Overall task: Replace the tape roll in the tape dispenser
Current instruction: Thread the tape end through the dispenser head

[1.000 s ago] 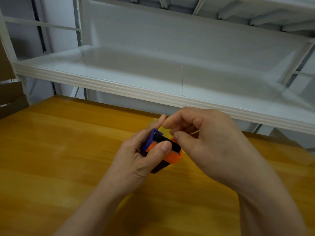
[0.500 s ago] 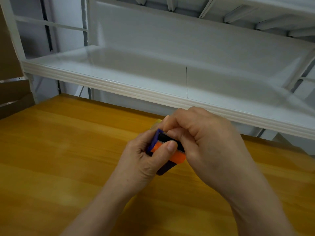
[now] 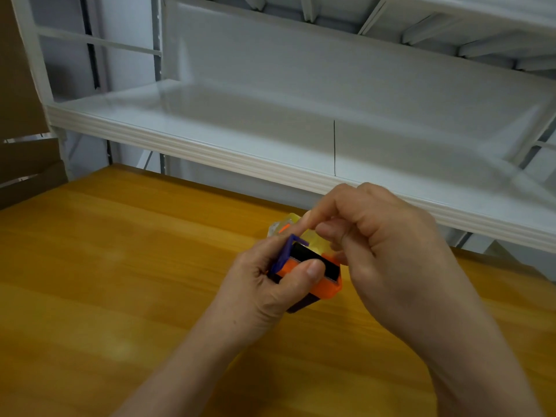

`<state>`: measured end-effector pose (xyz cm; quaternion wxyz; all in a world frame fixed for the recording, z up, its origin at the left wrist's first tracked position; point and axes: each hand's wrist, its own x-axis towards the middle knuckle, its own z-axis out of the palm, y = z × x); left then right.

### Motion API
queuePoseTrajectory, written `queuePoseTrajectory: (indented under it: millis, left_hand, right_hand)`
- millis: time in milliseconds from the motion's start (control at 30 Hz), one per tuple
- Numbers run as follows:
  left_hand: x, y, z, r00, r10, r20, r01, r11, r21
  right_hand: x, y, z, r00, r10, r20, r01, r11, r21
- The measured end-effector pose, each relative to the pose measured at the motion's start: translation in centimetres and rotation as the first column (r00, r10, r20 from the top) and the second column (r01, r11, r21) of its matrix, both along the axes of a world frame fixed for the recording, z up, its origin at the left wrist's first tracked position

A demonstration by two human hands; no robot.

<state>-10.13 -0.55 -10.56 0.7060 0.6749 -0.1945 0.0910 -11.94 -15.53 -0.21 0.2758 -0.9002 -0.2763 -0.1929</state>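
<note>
view: single head-worn wide-angle cam, no second view
facing: forward and down over wooden table (image 3: 105, 281)
range: close; both hands at lower centre-right of frame
background: white shelf (image 3: 210, 127) across upper frame

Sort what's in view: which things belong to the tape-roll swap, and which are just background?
Job:
- dispenser, orange and purple, held in left hand
- right hand, fingers pinched above it
- yellowish clear item behind it, possibly tape

Background:
- table
- white shelf
- cardboard at left
</note>
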Motion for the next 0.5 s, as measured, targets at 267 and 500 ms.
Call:
queuePoseTrajectory:
  millis: [267,500]
  left_hand:
    - [-0.1,-0.1,0.4,1.0,-0.015,0.006,0.015,0.997,-0.078]
    - [-0.5,-0.2,0.7,0.995,-0.092,-0.028,0.089,0.99,-0.113]
  right_hand:
    - [0.2,-0.7,0.1,0.998,0.036,-0.049,-0.035,0.999,0.014]
    - [0.7,-1.9,0.0,0.99,0.079,-0.117,-0.067,0.993,0.098]
